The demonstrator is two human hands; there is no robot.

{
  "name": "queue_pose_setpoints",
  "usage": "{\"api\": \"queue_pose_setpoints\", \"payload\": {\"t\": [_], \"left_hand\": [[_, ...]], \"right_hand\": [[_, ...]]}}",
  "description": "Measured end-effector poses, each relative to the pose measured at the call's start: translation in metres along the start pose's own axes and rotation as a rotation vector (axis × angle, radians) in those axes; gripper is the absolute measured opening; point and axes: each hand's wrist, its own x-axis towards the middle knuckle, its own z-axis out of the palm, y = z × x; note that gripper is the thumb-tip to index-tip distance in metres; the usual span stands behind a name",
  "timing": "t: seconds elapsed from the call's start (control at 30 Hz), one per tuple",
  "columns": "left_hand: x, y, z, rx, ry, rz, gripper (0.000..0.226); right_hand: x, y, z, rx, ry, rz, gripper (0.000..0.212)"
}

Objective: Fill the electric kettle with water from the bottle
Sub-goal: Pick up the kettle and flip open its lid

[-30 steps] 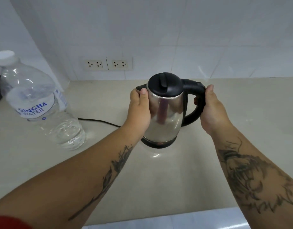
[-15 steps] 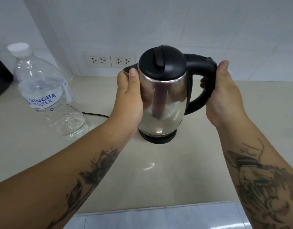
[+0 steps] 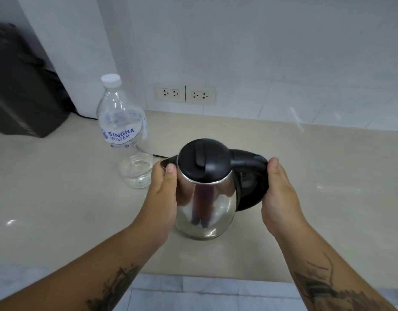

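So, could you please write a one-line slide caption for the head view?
Both hands grip the lidded steel kettle on the counter, left hand on its body, right hand at the handle; capped water bottle stands untouched.

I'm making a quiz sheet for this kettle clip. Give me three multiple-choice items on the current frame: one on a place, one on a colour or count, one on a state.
1. Where does the water bottle stand relative to the kettle?
A. to its left, nearer the wall
B. to its right
C. on top of it

2. How many socket plates are on the wall?
A. none
B. two
C. five

3. What state is the kettle's lid in?
A. removed
B. wide open
C. closed

Answers:
1 A, the bottle is left of the kettle, apart from it.
2 B, two plates sit side by side.
3 C, the black lid sits flat while the left hand grips the body and the right hand the handle.
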Motion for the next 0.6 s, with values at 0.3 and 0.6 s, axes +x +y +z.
{"api": "queue_pose_setpoints", "payload": {"t": [0.3,0.6], "left_hand": [[-0.001,-0.024,-0.016,0.015,-0.015,-0.006,0.023],[0.001,-0.029,-0.019,-0.006,-0.006,-0.05,0.021]], "right_hand": [[-0.014,0.022,0.007,-0.045,-0.04,0.028,0.043],[-0.016,0.021,0.0,-0.142,-0.066,0.091,0.036]]}}
